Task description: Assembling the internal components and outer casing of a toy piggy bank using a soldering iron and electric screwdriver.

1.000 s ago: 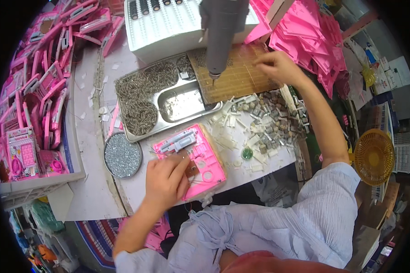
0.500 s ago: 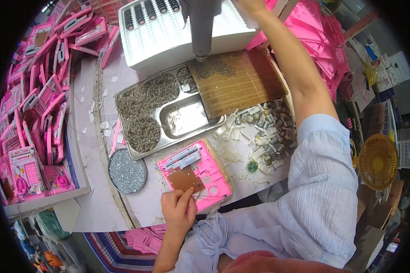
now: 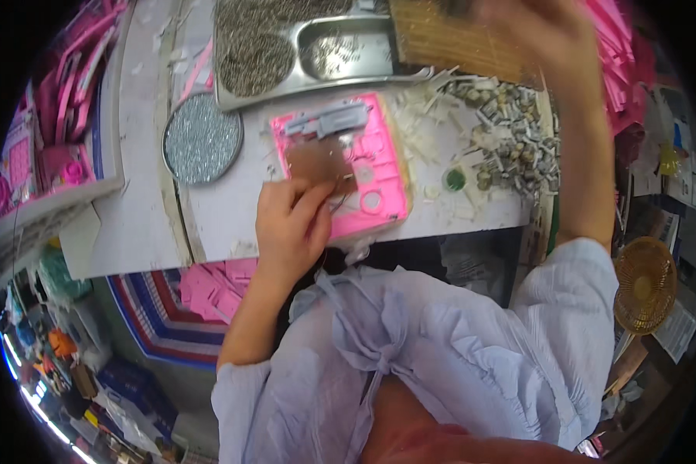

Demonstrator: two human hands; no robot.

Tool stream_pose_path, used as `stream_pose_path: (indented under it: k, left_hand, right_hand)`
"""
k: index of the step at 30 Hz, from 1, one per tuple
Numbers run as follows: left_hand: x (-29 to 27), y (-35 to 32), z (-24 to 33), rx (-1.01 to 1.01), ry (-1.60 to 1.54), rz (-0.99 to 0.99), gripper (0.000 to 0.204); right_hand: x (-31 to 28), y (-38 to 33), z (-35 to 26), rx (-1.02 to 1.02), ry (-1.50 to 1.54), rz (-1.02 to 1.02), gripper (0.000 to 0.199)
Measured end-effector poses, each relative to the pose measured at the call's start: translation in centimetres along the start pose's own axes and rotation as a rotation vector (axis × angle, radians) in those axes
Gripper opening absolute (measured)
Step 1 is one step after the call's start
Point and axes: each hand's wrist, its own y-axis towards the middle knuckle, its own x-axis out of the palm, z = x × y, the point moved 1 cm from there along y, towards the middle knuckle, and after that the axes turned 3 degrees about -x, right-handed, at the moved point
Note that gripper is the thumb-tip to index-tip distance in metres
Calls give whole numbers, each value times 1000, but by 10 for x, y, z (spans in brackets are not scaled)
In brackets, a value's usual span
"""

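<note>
L hand (image 3: pixel 290 224) is resting at the near edge of the pale grey worktop (image 3: pixel 139 193), fingers curled loosely w/ fingertips (image 3: pixel 317 192) pressing on a flat brown rectangular card (image 3: pixel 315 161). The card is lying on a pink plastic moulded tray (image 3: pixel 363 174), at approx the centre of the view, covering the tray's left part. A grey plastic strip piece (image 3: pixel 334 121) is sitting on the tray at its 12 o'clock edge, just beyond the card.

R hand (image 3: pixel 553 31) is reaching up at 1 o'clock, blurred; cannot tell whether it is gripping anything. It is hovering over a brown slatted bamboo mat (image 3: pixel 456 42).

At 11 o'clock from the tray, a round disc w/ silver glitter surface (image 3: pixel 203 139) is lying flat on the worktop, well apart from L hand. At 12 o'clock a stainless steel divided tray (image 3: pixel 317 54) is holding heaps of small dark metal bits. At 3 o'clock from the pink tray a scatter of small grey metal parts (image 3: pixel 510 131) is lying, w/ a small green round cap (image 3: pixel 455 179) near it. Far out at 9 o'clock, pink boxed packages (image 3: pixel 46 147) are stacking up on a side shelf. At 4 o'clock, off the worktop, a yellow round fan grille (image 3: pixel 646 284) is showing.
</note>
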Motion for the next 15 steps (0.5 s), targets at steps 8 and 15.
stream_pose_path:
  k: [8, 15]
  left_hand:
    - [-3, 0, -1, 35, -8, -7, 32]
    - [-9, 24, 8, 115, 43, 28, 19]
  right_hand:
    - [101, -97, 13, -254, -222, -439, 15]
    - [100, -120, 10, -150, -123, -517, 12]
